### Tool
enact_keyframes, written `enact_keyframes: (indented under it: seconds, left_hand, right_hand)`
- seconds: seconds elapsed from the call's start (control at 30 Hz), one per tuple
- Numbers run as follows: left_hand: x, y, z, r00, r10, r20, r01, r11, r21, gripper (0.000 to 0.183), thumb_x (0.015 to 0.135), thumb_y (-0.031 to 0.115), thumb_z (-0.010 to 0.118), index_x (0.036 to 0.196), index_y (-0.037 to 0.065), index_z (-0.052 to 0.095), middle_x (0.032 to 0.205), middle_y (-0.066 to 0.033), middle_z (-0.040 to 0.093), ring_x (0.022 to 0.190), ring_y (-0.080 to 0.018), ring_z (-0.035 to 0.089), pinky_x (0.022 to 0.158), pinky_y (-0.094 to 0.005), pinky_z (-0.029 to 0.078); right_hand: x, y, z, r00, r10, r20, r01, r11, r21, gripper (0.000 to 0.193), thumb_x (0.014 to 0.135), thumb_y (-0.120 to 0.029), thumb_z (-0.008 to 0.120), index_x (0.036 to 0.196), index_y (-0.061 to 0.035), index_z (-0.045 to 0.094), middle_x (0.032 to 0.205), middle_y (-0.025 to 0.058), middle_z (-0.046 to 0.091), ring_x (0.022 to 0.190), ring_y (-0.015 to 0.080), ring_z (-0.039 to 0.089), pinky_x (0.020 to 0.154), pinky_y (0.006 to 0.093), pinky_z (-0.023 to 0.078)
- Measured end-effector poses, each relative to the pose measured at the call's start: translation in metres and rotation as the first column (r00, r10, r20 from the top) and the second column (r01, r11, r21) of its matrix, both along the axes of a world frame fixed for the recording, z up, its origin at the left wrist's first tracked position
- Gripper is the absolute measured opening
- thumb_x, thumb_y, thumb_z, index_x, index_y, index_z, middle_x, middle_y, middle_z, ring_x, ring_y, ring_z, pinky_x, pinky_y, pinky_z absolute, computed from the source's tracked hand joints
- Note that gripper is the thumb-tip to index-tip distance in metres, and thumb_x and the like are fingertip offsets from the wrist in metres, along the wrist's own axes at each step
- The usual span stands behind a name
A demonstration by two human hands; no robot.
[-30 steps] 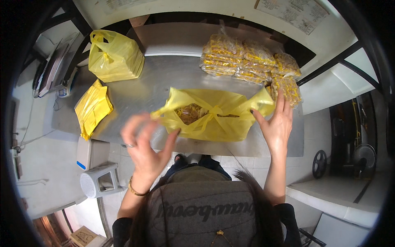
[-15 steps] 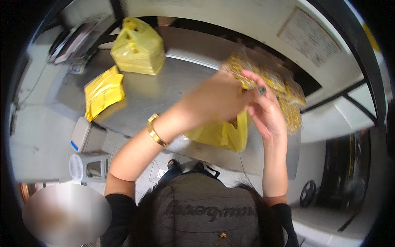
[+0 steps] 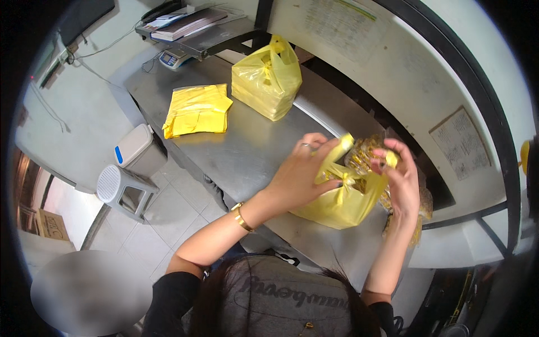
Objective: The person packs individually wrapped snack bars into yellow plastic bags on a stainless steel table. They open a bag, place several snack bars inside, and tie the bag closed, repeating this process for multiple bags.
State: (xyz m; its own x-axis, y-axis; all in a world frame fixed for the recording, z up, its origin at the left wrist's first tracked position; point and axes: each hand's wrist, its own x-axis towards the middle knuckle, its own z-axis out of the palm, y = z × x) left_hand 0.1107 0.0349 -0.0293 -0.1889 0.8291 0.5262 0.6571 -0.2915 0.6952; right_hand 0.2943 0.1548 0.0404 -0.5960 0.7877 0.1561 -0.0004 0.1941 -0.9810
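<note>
In front of me on the steel table stands a yellow plastic bag [image 3: 342, 212] with its mouth partly gathered. My left hand [image 3: 303, 174], with a gold bracelet at the wrist, grips one handle of it, and the handle's end pokes up past the fingers. The other handle is pinched in my right hand [image 3: 403, 180], a yellow end showing between the fingertips. Clear packs of small yellow-and-brown pieces [image 3: 365, 154] lie just behind the bag, and further packs [image 3: 418, 230] are partly hidden by my right hand and wrist.
A full, knotted yellow bag [image 3: 264, 84] stands farther back on the table [image 3: 219, 160], with a flat stack of yellow bags [image 3: 196, 115] left of it. A small scale [image 3: 174, 59] sits at the far end. A grey stool [image 3: 126, 191] and a lidded bin [image 3: 137, 150] are on the floor.
My hands have moved apart from their crossed position and now hold the bag's two handles. The view has turned left, showing more of the floor and the shelf with papers.
</note>
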Motion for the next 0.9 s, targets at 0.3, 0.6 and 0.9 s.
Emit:
enact_keyframes:
  seconds: [0.3,0.6,0.9]
  left_hand:
    - [-0.12,-0.009,-0.1,1.0,0.004,0.008,-0.002,0.978,-0.208,0.061,0.075,0.026,0.072,0.127,0.006,0.047,0.127,-0.0193,0.048,0.122,-0.0357,0.043,0.103,-0.0439,0.034]
    - [-0.346,-0.044,-0.228,0.675,0.272,-0.686,-0.7,0.53,-0.479,0.08,0.076,0.041,0.068,0.144,0.021,0.03,0.152,-0.0081,0.019,0.138,-0.0416,0.014,0.107,-0.0617,0.015]
    - [-0.416,-0.049,-0.255,0.615,0.258,-0.745,-0.76,0.446,-0.473,0.058,0.089,0.018,0.045,0.144,0.028,0.03,0.154,-0.0022,0.019,0.137,-0.0427,0.019,0.107,-0.0613,0.019]
  right_hand:
    - [-0.072,-0.015,-0.067,0.838,-0.204,0.507,-0.09,0.864,0.496,0.049,0.069,0.007,0.058,0.115,-0.0107,0.059,0.118,0.0158,0.06,0.109,0.0284,0.058,0.09,0.0351,0.046]
    - [-0.084,0.006,-0.082,0.826,-0.562,-0.044,0.562,0.827,0.004,0.043,0.094,-0.039,0.054,0.06,-0.0133,0.047,0.053,-0.0043,0.041,0.047,0.0059,0.032,0.044,0.0251,0.022]
    - [-0.113,-0.011,-0.057,0.77,-0.611,-0.184,0.6,0.791,-0.118,0.032,0.095,-0.031,0.055,0.069,-0.0128,0.048,0.061,-0.0042,0.038,0.057,0.0051,0.034,0.051,0.0219,0.028]
